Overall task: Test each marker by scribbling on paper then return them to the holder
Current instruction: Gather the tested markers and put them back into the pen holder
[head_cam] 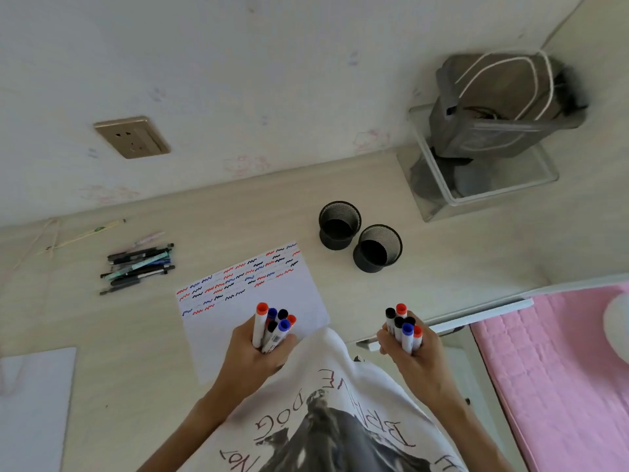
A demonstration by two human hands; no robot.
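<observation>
My left hand (pixel 253 361) grips a bundle of several capped markers (pixel 273 327) with red, blue and black caps, held upright over the near edge of the paper (pixel 269 294). My right hand (pixel 413 357) grips a second bundle of several capped markers (pixel 404 327), off the desk's right front edge. The white paper carries rows of red, blue and black scribbles on its far half. Two black mesh holders (pixel 339 225) (pixel 377 248) stand side by side beyond the paper to the right; nothing shows inside them.
A pile of several pens (pixel 138 267) lies on the desk at the left. A clear box with a grey bag (pixel 490 131) stands at the back right. A white sheet (pixel 32 400) lies at the near left, a pink bed cover (pixel 558 362) at the right.
</observation>
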